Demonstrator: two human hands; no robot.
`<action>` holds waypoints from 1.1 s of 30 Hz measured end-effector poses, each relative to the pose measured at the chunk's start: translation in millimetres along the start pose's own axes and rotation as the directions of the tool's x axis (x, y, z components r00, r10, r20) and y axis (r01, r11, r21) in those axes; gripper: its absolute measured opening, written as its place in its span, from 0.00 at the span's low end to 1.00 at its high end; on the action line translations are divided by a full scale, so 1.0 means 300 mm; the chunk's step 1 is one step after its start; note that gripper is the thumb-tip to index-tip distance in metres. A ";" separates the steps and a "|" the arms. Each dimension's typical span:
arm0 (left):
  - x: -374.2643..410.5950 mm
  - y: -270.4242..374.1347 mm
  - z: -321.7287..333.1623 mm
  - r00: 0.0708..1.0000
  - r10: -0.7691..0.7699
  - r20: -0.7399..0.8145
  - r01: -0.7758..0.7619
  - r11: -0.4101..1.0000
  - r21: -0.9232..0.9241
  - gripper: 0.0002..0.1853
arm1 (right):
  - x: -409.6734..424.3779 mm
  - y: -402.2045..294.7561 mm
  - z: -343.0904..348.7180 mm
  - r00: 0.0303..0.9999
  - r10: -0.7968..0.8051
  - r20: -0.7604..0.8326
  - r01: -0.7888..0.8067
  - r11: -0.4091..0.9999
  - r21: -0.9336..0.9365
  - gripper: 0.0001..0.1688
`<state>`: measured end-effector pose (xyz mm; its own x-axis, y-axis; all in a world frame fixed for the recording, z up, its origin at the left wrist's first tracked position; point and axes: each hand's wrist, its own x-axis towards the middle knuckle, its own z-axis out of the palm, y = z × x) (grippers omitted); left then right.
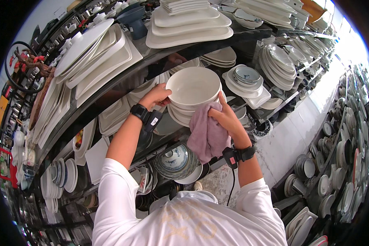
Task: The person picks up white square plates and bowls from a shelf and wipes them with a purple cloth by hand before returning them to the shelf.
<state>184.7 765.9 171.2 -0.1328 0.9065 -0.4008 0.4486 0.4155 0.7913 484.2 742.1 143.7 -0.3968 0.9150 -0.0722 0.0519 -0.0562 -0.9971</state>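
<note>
A deep white bowl (194,86) tops a stack of white bowls (179,113) on the dark middle shelf. My left hand (157,96) grips the top bowl's left rim, thumb at the edge and fingers beneath. At the right side, my right hand (226,116) holds a mauve cloth (206,135), its fingers reaching up along the bowl's outer wall. The cloth hangs down in front of the stack and covers part of its right side. Whether the top bowl is lifted off the one below cannot be told.
Above runs a dark shelf edge (117,69) bearing stacked white platters (189,33). To the right stand plates with a patterned bowl (246,75). Patterned blue-and-white dishes (173,158) sit on a lower shelf. An aisle floor (290,132) separates another crockery rack (341,147).
</note>
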 end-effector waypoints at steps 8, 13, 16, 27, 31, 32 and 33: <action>-0.009 -0.033 0.011 0.995 0.084 -0.052 -0.086 0.995 -0.047 0.20 | 0.006 0.018 0.004 0.999 -0.049 -0.018 0.049 0.998 0.025 0.56; -0.048 0.010 -0.019 0.956 0.264 -0.128 -0.278 0.954 -0.111 0.16 | -0.023 -0.037 0.033 0.988 -0.150 -0.043 0.146 0.986 -0.084 0.55; -0.055 0.051 -0.040 0.944 0.285 -0.168 -0.306 0.945 -0.115 0.18 | -0.046 -0.097 0.035 0.998 -0.055 -0.032 0.055 0.998 0.004 0.55; -0.263 0.007 -0.033 0.926 0.271 -0.263 -0.311 0.942 -0.123 0.24 | -0.164 -0.083 0.094 0.992 -0.123 0.002 0.124 0.992 -0.013 0.56; -0.377 -0.014 -0.031 0.927 0.217 -0.307 -0.291 0.931 -0.220 0.26 | -0.205 -0.101 0.151 0.970 -0.244 0.000 0.243 0.969 -0.042 0.59; -0.393 -0.021 -0.021 0.931 0.199 -0.305 -0.296 0.902 -0.314 0.26 | -0.216 -0.117 0.165 0.965 -0.263 0.001 0.262 0.964 -0.042 0.60; -0.409 -0.028 -0.024 0.934 0.184 -0.306 -0.303 0.862 -0.407 0.26 | -0.220 -0.130 0.179 0.958 -0.286 0.006 0.286 0.957 -0.043 0.60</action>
<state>190.9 651.6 217.1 -0.3118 0.9461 -0.0871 0.0673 0.1134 0.9913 459.2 662.4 186.2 -0.4003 0.8907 0.2155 -0.0245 0.2247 -0.9741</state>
